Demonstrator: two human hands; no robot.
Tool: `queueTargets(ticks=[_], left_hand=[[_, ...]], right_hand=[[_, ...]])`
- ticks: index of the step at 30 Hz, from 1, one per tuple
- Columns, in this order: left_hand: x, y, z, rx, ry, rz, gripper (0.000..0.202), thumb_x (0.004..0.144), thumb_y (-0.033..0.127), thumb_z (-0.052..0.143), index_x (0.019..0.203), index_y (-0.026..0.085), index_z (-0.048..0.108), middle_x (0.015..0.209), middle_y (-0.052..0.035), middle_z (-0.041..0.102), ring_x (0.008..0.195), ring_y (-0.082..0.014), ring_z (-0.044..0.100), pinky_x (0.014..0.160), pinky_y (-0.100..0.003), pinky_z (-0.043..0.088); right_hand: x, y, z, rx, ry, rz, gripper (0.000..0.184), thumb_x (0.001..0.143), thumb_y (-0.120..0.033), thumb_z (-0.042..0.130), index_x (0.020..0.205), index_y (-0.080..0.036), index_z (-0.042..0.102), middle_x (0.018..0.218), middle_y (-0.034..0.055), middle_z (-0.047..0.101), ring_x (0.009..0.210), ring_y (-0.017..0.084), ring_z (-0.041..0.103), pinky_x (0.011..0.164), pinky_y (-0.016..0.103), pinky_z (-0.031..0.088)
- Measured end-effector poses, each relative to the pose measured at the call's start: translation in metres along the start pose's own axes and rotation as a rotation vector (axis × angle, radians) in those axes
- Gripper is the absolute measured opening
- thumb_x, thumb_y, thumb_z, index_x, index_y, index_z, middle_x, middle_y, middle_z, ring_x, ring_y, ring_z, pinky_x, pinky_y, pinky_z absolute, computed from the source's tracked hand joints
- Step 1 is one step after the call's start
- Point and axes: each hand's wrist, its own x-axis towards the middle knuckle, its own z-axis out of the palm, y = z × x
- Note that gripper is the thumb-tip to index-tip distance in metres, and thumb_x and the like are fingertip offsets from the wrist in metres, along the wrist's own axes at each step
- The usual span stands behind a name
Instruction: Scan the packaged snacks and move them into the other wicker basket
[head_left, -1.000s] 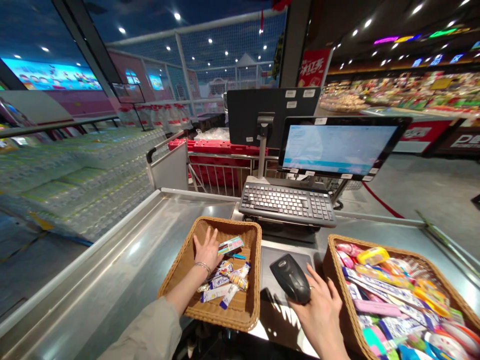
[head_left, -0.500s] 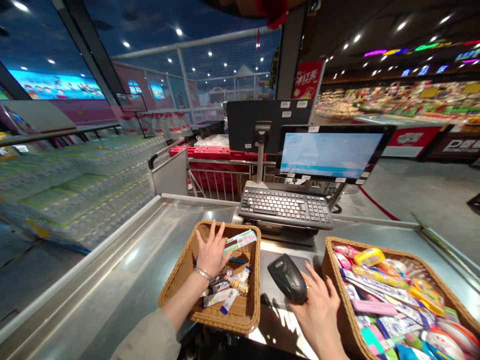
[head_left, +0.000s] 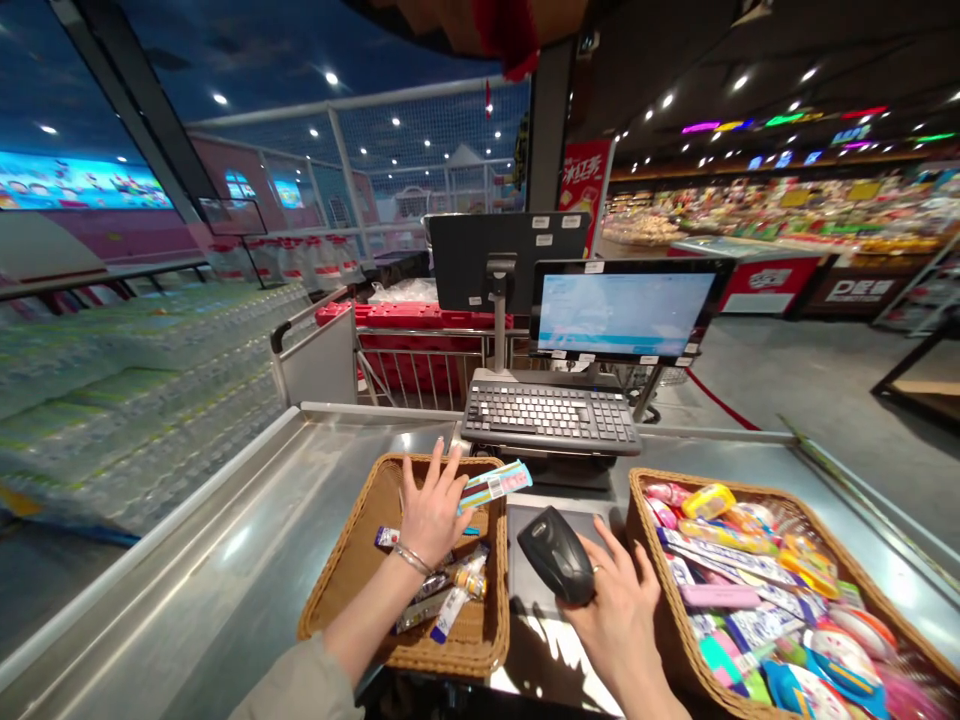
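Note:
My left hand is over the left wicker basket, closed on a flat packet in light blue, pink and brown wrapping with a barcode facing up. Below it in that basket lie several small wrapped snack sticks. Between the two baskets, my right hand is wrapped round a black barcode scanner, whose head points up and left toward the packet. Beside my right hand stands a second wicker basket, full of colourful sweets and small packaged toys.
Behind the baskets are a keyboard and a lit monitor, with the dark back of another screen. The metal counter has a raised left edge. Beyond stand a cart and stacked bottle packs.
The view has turned slightly to the right. My left hand and the packet have shifted a little toward the scanner and the basket's right rim. The scanner remains in my right hand.

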Motion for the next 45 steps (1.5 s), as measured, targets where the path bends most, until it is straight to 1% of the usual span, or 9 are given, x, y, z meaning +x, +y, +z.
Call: queueTargets(ticks=[3, 7, 13, 19, 25, 31, 34, 42, 45], left_hand=[[0.003, 0.005, 0.001, -0.005, 0.063, 0.018, 0.031, 0.08, 0.036, 0.067, 0.107, 0.021, 0.069, 0.149, -0.0091, 0.043, 0.141, -0.0375, 0.031, 0.114, -0.07, -0.003], [0.005, 0.007, 0.003, 0.0, 0.092, 0.039, 0.031, 0.079, 0.036, 0.068, 0.107, 0.022, 0.069, 0.149, -0.0078, 0.042, 0.142, -0.0359, 0.031, 0.116, -0.068, -0.003], [0.009, 0.008, 0.005, 0.008, 0.092, 0.052, 0.032, 0.079, 0.036, 0.068, 0.108, 0.022, 0.068, 0.15, -0.0064, 0.041, 0.142, -0.0351, 0.03, 0.116, -0.067, -0.006], [0.01, 0.009, 0.005, 0.008, 0.1, 0.068, 0.032, 0.078, 0.035, 0.068, 0.108, 0.022, 0.068, 0.15, -0.0071, 0.041, 0.142, -0.0359, 0.031, 0.115, -0.068, -0.005], [0.011, 0.01, 0.004, 0.011, 0.094, 0.071, 0.032, 0.079, 0.037, 0.068, 0.108, 0.023, 0.068, 0.151, -0.006, 0.04, 0.142, -0.0358, 0.029, 0.115, -0.068, -0.004], [0.013, 0.011, 0.004, 0.013, 0.088, 0.072, 0.031, 0.08, 0.036, 0.067, 0.108, 0.023, 0.068, 0.151, -0.0057, 0.039, 0.143, -0.0354, 0.028, 0.115, -0.069, -0.004], [0.013, 0.012, 0.004, 0.009, 0.088, 0.074, 0.031, 0.079, 0.036, 0.067, 0.108, 0.023, 0.068, 0.151, -0.0064, 0.039, 0.143, -0.0357, 0.028, 0.115, -0.068, -0.004], [0.017, 0.013, 0.004, -0.004, 0.088, 0.076, 0.031, 0.078, 0.034, 0.069, 0.107, 0.023, 0.068, 0.15, -0.007, 0.042, 0.143, -0.0359, 0.029, 0.115, -0.068, -0.005], [0.018, 0.013, 0.003, -0.007, 0.092, 0.078, 0.031, 0.077, 0.034, 0.069, 0.107, 0.023, 0.069, 0.15, -0.0077, 0.042, 0.142, -0.0362, 0.03, 0.115, -0.068, -0.004]], right_hand=[[-0.001, 0.004, 0.002, -0.017, 0.006, -0.049, 0.035, 0.069, -0.024, 0.06, 0.103, -0.029, 0.064, 0.119, -0.0008, 0.068, 0.127, 0.031, 0.049, 0.108, 0.055, 0.016], [-0.002, 0.011, 0.004, -0.035, 0.012, -0.085, 0.036, 0.071, -0.028, 0.061, 0.106, -0.03, 0.063, 0.12, -0.0011, 0.067, 0.127, 0.032, 0.048, 0.107, 0.055, 0.014], [-0.003, 0.009, 0.001, -0.035, -0.006, -0.06, 0.034, 0.072, -0.028, 0.06, 0.106, -0.031, 0.064, 0.12, -0.0016, 0.067, 0.128, 0.032, 0.048, 0.107, 0.056, 0.015], [-0.001, 0.001, -0.004, -0.035, -0.004, 0.015, 0.032, 0.073, -0.025, 0.058, 0.104, -0.031, 0.066, 0.117, -0.0023, 0.068, 0.128, 0.03, 0.049, 0.108, 0.057, 0.018], [-0.004, 0.009, -0.002, -0.02, -0.038, -0.025, 0.026, 0.074, -0.029, 0.059, 0.099, -0.03, 0.067, 0.119, -0.0001, 0.068, 0.128, 0.031, 0.048, 0.107, 0.057, 0.015], [-0.003, 0.008, -0.004, -0.023, -0.029, -0.028, 0.034, 0.073, -0.026, 0.058, 0.106, -0.031, 0.065, 0.118, -0.0007, 0.068, 0.129, 0.03, 0.048, 0.107, 0.056, 0.014], [-0.003, 0.008, -0.004, -0.023, -0.02, -0.032, 0.036, 0.072, -0.025, 0.058, 0.106, -0.031, 0.065, 0.118, -0.0004, 0.068, 0.128, 0.03, 0.048, 0.107, 0.056, 0.015], [-0.004, 0.01, -0.005, -0.031, 0.001, -0.048, 0.032, 0.071, -0.024, 0.058, 0.101, -0.031, 0.066, 0.116, -0.002, 0.069, 0.127, 0.029, 0.049, 0.108, 0.054, 0.014], [-0.003, 0.01, -0.007, -0.029, -0.002, -0.047, 0.032, 0.071, -0.024, 0.057, 0.1, -0.03, 0.066, 0.117, -0.0009, 0.069, 0.128, 0.03, 0.049, 0.108, 0.054, 0.014]])
